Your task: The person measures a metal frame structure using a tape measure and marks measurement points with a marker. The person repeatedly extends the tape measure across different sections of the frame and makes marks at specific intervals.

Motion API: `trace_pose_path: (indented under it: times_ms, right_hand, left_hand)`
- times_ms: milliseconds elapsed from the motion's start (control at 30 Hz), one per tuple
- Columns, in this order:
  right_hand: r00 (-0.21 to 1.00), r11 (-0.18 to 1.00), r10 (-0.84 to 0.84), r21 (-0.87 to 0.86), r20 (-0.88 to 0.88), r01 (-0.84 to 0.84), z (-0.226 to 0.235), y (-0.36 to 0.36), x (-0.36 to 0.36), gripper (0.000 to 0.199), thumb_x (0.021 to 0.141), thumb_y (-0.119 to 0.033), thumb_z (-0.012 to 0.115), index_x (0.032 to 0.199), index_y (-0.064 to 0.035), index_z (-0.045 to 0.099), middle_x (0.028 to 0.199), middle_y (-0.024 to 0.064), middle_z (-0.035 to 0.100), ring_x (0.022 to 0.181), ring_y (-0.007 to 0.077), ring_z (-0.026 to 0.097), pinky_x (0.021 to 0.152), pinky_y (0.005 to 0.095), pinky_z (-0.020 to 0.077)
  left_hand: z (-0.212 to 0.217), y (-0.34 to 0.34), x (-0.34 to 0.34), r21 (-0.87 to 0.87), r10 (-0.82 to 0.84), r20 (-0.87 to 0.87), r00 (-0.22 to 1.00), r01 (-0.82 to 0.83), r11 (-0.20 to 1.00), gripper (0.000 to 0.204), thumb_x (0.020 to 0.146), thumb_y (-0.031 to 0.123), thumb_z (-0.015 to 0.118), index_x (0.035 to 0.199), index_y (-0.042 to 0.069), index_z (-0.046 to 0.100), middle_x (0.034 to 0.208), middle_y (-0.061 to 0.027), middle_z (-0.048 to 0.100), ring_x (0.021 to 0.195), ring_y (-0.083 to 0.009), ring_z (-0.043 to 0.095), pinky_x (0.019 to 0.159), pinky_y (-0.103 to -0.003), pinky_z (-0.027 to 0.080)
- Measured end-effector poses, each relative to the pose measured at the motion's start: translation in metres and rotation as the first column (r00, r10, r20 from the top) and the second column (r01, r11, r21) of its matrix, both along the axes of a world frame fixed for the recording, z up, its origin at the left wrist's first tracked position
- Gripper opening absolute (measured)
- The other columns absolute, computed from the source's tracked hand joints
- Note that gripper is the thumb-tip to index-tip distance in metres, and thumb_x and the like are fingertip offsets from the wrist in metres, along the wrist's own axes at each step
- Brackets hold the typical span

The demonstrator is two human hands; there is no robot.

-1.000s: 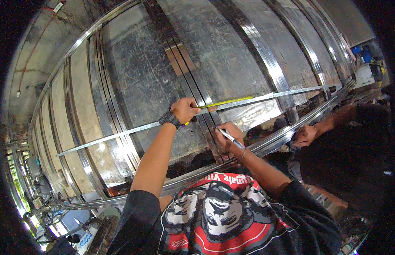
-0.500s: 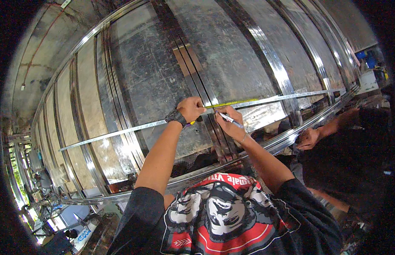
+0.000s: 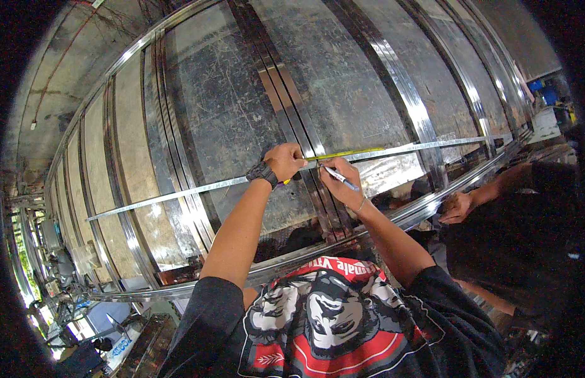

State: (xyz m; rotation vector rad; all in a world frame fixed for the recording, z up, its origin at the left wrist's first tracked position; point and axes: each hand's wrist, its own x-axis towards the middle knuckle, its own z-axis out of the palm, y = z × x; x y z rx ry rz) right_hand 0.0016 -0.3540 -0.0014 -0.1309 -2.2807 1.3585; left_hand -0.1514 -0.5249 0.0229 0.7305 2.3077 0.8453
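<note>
My left hand (image 3: 283, 162) is closed around a tape measure, its case (image 3: 283, 183) mostly hidden under the palm. From that hand the yellow blade (image 3: 346, 153) runs out to the right along a long, thin metal strip (image 3: 229, 183). Pinched in my right hand (image 3: 340, 183) is a white marker pen (image 3: 340, 179) with a dark blue end, tip pointing up and left at the strip beside the blade. Both hands rest over a pair of shiny metal bars (image 3: 297, 129) that cross beneath the strip.
A big metal frame (image 3: 402, 217) with several crossbars lies over worn dark sheets (image 3: 217, 82). At the right, another person's hand (image 3: 457, 208) is by the frame's near edge. Cluttered equipment (image 3: 62, 264) stands at the far left, and blue items (image 3: 545, 94) at the far right.
Hands, marker and tape measure hold almost the same place on the strip. The view has shifted only slightly.
</note>
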Motion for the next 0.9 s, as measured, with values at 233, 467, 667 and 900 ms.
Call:
trace_pose_path:
  times_ms: [233, 467, 667, 900]
  right_hand:
    - [0.998, 0.997, 0.001, -0.073, 0.068, 0.004, 0.009, 0.004, 0.006, 0.013, 0.091, -0.01, 0.074, 0.099, -0.0033, 0.067, 0.081, 0.0114, 0.071, 0.068, 0.0197, 0.069, 0.062, 0.0343, 0.053]
    - [0.999, 0.999, -0.006, -0.046, 0.042, 0.008, 0.014, 0.003, 0.006, 0.014, 0.091, -0.012, 0.076, 0.096, -0.0024, 0.067, 0.076, 0.0106, 0.07, 0.064, 0.0159, 0.066, 0.06, 0.0325, 0.0519]
    - [0.999, 0.994, -0.005, -0.105, 0.037, 0.009, 0.003, 0.004, 0.005, 0.015, 0.09, -0.012, 0.077, 0.095, -0.0028, 0.066, 0.071, 0.0103, 0.067, 0.063, 0.0151, 0.065, 0.059, 0.0323, 0.0512]
    - [1.0, 0.992, 0.004, -0.124, -0.006, -0.005, 0.005, -0.001, 0.002, 0.015, 0.09, -0.01, 0.077, 0.093, -0.0023, 0.065, 0.076, 0.0112, 0.068, 0.063, 0.0154, 0.065, 0.06, 0.0321, 0.0511]
  left_hand:
    - [-0.008, -0.002, 0.0, 0.017, -0.003, -0.036, 0.999, 0.003, 1.0, 0.026, 0.081, 0.028, 0.083, 0.082, 0.005, 0.07, 0.084, -0.0132, 0.073, 0.079, -0.0321, 0.071, 0.071, -0.043, 0.054]
    - [-0.011, -0.002, -0.001, 0.03, -0.016, -0.062, 0.998, 0.018, 0.999, 0.026, 0.08, 0.027, 0.084, 0.082, 0.005, 0.07, 0.084, -0.0133, 0.073, 0.079, -0.032, 0.072, 0.07, -0.044, 0.054]
    - [-0.01, -0.001, -0.002, 0.031, -0.007, -0.025, 1.0, 0.008, 0.999, 0.025, 0.081, 0.025, 0.085, 0.082, 0.004, 0.07, 0.082, -0.0143, 0.073, 0.078, -0.031, 0.072, 0.07, -0.044, 0.054]
    - [-0.011, -0.001, -0.004, 0.004, -0.024, -0.013, 1.0, 0.024, 1.0, 0.026, 0.081, 0.025, 0.085, 0.082, 0.004, 0.07, 0.083, -0.0149, 0.073, 0.079, -0.032, 0.071, 0.071, -0.045, 0.054]
